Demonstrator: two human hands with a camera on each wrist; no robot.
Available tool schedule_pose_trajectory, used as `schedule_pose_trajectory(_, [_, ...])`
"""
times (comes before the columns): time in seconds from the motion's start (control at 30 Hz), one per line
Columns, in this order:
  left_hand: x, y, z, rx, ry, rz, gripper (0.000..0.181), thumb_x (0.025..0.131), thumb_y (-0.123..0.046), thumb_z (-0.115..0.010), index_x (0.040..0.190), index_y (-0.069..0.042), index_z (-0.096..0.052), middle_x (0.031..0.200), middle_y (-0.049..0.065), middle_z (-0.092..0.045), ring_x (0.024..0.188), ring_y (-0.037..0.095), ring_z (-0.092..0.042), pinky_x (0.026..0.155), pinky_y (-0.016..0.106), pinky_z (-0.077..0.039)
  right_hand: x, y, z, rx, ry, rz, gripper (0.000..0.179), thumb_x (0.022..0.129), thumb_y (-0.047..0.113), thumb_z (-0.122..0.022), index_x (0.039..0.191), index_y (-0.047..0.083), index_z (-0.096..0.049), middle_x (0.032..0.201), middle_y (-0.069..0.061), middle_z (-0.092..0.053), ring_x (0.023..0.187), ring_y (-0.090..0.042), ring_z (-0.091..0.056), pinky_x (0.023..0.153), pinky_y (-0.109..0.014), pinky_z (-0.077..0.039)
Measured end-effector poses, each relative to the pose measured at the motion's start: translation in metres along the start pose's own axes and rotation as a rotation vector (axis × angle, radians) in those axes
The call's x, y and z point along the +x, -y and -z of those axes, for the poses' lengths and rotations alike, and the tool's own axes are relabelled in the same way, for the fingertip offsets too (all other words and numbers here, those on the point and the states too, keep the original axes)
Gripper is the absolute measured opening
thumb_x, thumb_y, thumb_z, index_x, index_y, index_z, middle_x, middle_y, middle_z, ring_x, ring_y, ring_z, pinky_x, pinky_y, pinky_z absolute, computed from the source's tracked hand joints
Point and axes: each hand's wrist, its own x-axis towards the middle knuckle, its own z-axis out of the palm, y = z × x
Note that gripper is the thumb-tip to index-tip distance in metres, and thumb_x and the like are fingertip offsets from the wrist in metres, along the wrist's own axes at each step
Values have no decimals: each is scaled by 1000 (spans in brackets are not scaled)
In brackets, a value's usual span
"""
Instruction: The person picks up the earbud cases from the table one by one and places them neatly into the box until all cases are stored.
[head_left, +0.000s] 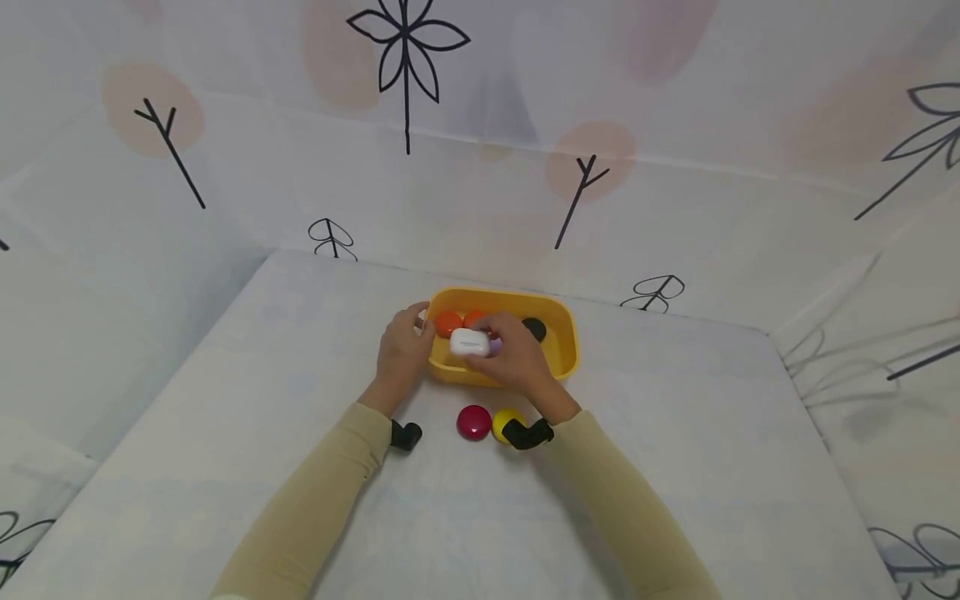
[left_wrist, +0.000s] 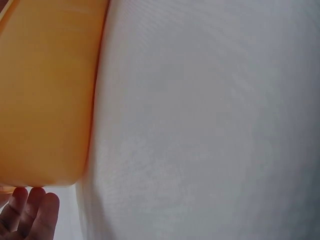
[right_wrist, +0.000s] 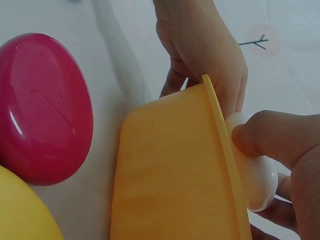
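My right hand (head_left: 513, 354) pinches a glossy white rounded case (head_left: 469, 342) with small print on its face. The thumb lies on one side of the white case (right_wrist: 252, 175), and fingers show behind it. It is above the near side of an open yellow-orange bin (head_left: 566, 333), overlapping the rim in the right wrist view. At the bin's left end my left hand (head_left: 401, 354) holds the wall, with its fingertips (left_wrist: 45, 210) against the outside. Inside the bin are orange round pieces (head_left: 447, 323), a black round piece (head_left: 534, 328) and a purple piece (head_left: 495, 346), partly hidden by my right hand.
On the white cloth-covered table (head_left: 412, 533), a glossy magenta round piece (head_left: 474, 422) lies before the bin, beside a yellow one (head_left: 501, 423). A patterned cloth wall (head_left: 480, 208) rises close behind the bin. Black camera mounts (head_left: 406, 436) sit at both wrists.
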Motion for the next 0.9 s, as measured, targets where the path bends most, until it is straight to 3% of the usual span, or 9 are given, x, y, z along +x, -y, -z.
schedule_pose_trajectory(0.37, [0, 0, 0, 2, -2, -9, 40, 85, -29, -47, 124, -21, -49, 92, 1, -54, 75, 16, -49, 62, 26, -43, -4, 1, -1, -40, 1, 51, 44, 68, 45, -68, 105, 25, -54, 99, 10, -51, 89, -9, -47, 74, -26, -46])
schedule_pose_trajectory(0.9, [2, 2, -1, 10, -9, -13, 40, 84, -29, -47, 123, -20, -49, 92, 1, -54, 75, 17, -49, 62, 27, -42, -11, -2, 1, -15, -8, 24, 42, 66, 42, -70, 101, 24, -56, 95, 10, -55, 86, -11, -50, 73, -27, -45])
